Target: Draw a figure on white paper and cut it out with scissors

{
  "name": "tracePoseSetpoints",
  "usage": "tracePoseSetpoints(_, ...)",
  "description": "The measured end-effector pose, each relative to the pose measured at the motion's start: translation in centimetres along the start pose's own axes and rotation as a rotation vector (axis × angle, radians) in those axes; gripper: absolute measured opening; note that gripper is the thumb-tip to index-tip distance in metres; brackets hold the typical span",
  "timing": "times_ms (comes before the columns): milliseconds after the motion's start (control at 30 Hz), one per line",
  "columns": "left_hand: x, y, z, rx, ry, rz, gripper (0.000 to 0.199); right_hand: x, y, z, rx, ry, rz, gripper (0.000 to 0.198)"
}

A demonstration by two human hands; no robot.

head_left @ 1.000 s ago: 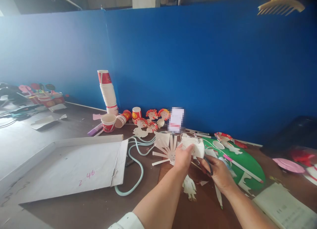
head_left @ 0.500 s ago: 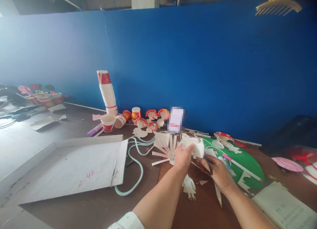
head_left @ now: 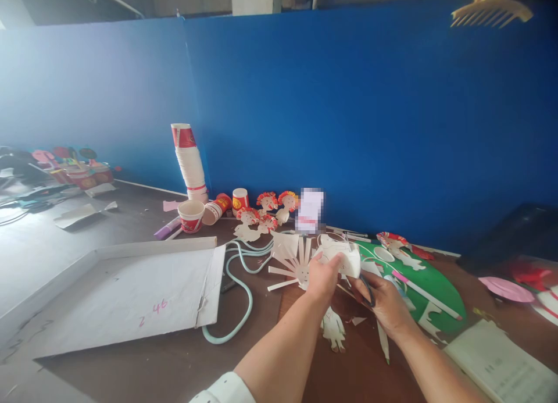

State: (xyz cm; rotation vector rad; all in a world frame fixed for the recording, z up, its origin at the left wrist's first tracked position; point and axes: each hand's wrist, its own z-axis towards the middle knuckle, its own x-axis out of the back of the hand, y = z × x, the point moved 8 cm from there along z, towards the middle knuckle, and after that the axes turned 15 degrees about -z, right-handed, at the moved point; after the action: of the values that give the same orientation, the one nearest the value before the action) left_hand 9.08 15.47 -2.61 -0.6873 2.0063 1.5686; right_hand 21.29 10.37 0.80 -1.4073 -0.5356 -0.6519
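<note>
My left hand (head_left: 323, 276) is closed on a curved white piece of paper cup (head_left: 349, 260), thumb on top, with faint drawn lines on it. Close on its right, my right hand (head_left: 383, 305) grips dark-handled scissors (head_left: 367, 289); their blades are mostly hidden by the paper. Behind my left hand lies a cup cut into spread strips, with a small face drawn at its centre (head_left: 302, 273). Below the hands, a white paper figure cutout (head_left: 333, 328) rests on the table, and a white marker (head_left: 383, 342) lies by my right wrist.
A white cardboard tray (head_left: 131, 292) stands on the left, a pale blue cable (head_left: 248, 301) beside it. Farther back are a tall stack of paper cups (head_left: 190, 167) and several red-haired paper figures (head_left: 267, 202). On the right are a green board (head_left: 449, 295) and an open notebook (head_left: 501, 356).
Almost nothing differs. The paper piece and both hands have shifted very slightly, and the grips look the same.
</note>
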Motion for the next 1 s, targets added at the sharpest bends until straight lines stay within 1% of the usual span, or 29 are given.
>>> tracePoseSetpoints(167,-0.11,0.07,-0.01,-0.007,-0.02,-0.013,0.035,-0.07,0.09,0.03,0.003,-0.002,0.0,0.034)
tracePoseSetpoints(333,-0.27,0.0,0.08,-0.01,-0.033,-0.049,0.034,-0.02,0.04,0.06,0.029,0.008,0.014,0.029)
tracePoseSetpoints(533,0.03,-0.11,0.2,-0.001,-0.004,-0.05,0.034,0.06,0.06,0.06,0.015,0.015,0.014,0.029)
tracePoseSetpoints(833,-0.17,-0.02,-0.03,0.049,-0.004,-0.052,0.038,0.1,0.06,0.07,0.014,0.019,0.002,0.029)
tracePoseSetpoints(900,-0.18,-0.08,0.03,0.054,-0.012,-0.054,0.037,-0.02,0.11,0.06,0.013,0.01,0.018,0.03)
tracePoseSetpoints(1000,-0.36,-0.05,0.15,0.04,-0.055,-0.051,0.033,-0.06,0.24,0.08,0.017,0.013,0.03,0.029)
